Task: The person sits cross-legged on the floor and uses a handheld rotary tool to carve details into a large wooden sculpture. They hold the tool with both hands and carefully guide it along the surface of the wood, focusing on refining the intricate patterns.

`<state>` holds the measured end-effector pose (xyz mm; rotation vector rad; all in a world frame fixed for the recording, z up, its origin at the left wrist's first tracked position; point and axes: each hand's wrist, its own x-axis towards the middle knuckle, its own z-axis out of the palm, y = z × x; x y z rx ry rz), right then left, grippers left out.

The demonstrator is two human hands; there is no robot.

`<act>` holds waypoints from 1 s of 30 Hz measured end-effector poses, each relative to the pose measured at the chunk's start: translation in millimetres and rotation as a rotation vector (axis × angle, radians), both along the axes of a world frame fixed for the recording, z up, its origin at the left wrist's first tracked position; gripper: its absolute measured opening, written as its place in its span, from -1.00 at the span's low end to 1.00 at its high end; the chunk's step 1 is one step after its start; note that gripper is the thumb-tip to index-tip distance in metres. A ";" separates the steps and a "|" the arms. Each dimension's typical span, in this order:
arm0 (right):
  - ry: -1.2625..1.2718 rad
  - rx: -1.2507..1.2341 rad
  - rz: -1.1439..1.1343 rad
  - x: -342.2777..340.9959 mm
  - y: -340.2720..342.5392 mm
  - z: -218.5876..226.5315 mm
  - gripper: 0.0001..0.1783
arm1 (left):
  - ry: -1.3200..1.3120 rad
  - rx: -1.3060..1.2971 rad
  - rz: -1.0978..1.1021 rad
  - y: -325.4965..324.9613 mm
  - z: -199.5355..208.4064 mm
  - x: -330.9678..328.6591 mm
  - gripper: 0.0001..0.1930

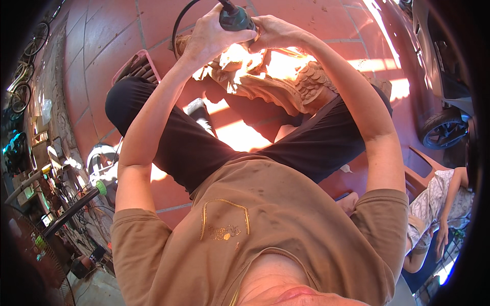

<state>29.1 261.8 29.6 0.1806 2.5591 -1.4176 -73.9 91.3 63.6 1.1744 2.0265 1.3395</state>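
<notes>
My two hands hold a dark green handheld power tool (236,19) at the top of the view, with a black cord (176,30) curving down beside it. My left hand (210,36) grips its body from the left, thumb laid across the front. The fingers of my right hand (275,31) close around its lower end from the right. Directly beneath lies a carved wooden sculpture (260,87) with folds and scale-like relief, resting near my legs. Bright sun washes out part of the carving. The tool's working tip is hidden behind my hands.
A pink basket (125,66) with several brown sticks or tool handles stands by my left knee. To the right are a motorbike wheel (443,131), a brown plastic chair (421,162) and a seated person (438,201). A fan (43,255) and clutter line the left side.
</notes>
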 end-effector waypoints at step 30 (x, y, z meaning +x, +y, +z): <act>-0.019 -0.066 -0.021 3.8 -1.4 2.4 -0.55 | 0.056 -0.087 0.062 10.8 8.0 0.3 -0.55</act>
